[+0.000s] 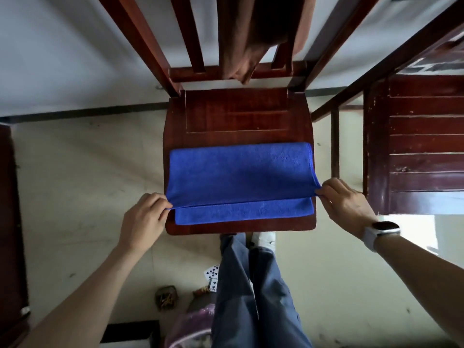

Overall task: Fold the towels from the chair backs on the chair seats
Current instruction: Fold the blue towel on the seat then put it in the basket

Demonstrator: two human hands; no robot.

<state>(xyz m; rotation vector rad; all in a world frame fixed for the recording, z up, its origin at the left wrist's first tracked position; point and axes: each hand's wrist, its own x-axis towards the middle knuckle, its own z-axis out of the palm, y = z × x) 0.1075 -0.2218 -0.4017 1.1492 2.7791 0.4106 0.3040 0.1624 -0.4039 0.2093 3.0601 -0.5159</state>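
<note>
Pinching the blue towel (238, 172) corners, my left hand (143, 222) and right hand (344, 204) fold it on the chair seat (236, 114).

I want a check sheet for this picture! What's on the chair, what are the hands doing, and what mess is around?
Surface: chair seat, dark wood, back half bare.
Job's things: blue towel on the seat, top layer being folded toward the near edge; brown towel hangs on the chair back.
Clutter: playing cards and a small basket on the floor.
Grippers: left hand pinches the top layer's left corner; right hand pinches the right corner.
Cables: nothing seen.
Surroundings: second chair to the right.
</note>
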